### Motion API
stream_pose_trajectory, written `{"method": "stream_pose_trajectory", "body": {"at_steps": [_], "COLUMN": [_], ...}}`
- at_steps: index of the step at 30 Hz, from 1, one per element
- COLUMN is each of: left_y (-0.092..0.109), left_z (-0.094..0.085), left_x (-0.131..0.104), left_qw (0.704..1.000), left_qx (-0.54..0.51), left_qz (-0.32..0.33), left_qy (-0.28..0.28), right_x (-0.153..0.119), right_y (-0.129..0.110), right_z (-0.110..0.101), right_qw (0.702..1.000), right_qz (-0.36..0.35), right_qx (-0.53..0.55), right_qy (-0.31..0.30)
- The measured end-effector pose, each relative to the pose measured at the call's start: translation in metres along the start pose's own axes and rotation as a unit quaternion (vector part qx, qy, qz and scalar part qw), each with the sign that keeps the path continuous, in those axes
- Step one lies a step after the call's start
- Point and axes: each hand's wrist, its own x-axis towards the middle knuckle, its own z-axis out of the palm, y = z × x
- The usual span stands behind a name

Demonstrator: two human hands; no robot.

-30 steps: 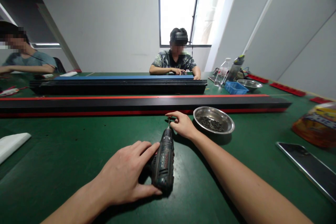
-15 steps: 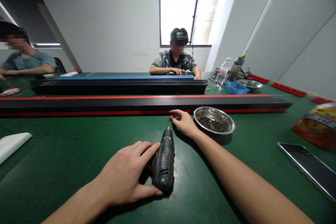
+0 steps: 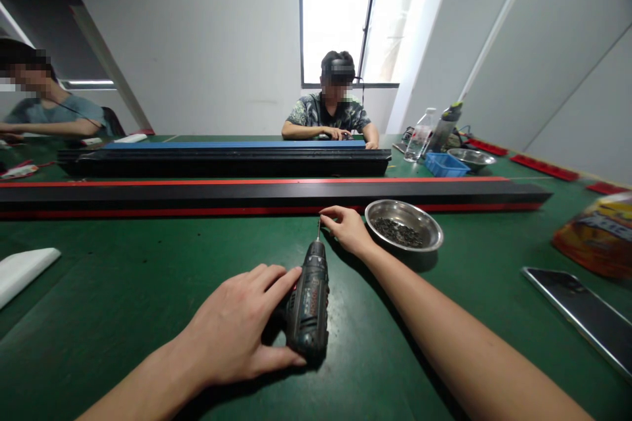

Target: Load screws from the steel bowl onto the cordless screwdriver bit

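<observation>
My left hand (image 3: 241, 322) is closed around a dark cordless drill (image 3: 312, 306), its thumb at the rear end and its fingers over the near side. The drill points away from me, low over the green table. At the tip of its thin metal bit (image 3: 318, 231), my right hand (image 3: 345, 229) has thumb and forefinger pinched together; whatever is between them is too small to make out. Just right of that hand stands a steel bowl (image 3: 430, 229) with many small dark pieces (image 3: 397, 231) that look like screws.
A long black and red bar (image 3: 257, 195) lies across the table beyond my hands, with a black and blue one (image 3: 222, 161) behind it. A phone (image 3: 575, 312) and a snack bag (image 3: 600, 237) are at right, a white object (image 3: 27, 270) at left. A co-worker (image 3: 332, 108) sits opposite.
My right thumb and forefinger have shifted very slightly at the tip of the bit. The drill and my left hand have stayed in place.
</observation>
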Motion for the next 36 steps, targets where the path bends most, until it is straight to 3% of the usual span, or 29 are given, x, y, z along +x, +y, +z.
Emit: {"method": "stream_pose_trajectory", "body": {"at_steps": [25,36], "left_y": [0.0,-0.001], "left_z": [-0.001,0.001], "left_x": [0.001,0.0], "left_qw": [1.0,1.0], "left_qx": [-0.005,-0.004], "left_qz": [-0.002,0.003], "left_qy": [-0.01,-0.001], "right_x": [-0.003,-0.004], "right_y": [-0.009,-0.01], "right_z": [-0.005,-0.006], "right_qw": [0.999,0.999], "right_qz": [0.021,0.024], "right_qx": [0.034,0.047], "right_qy": [-0.021,-0.001]}}
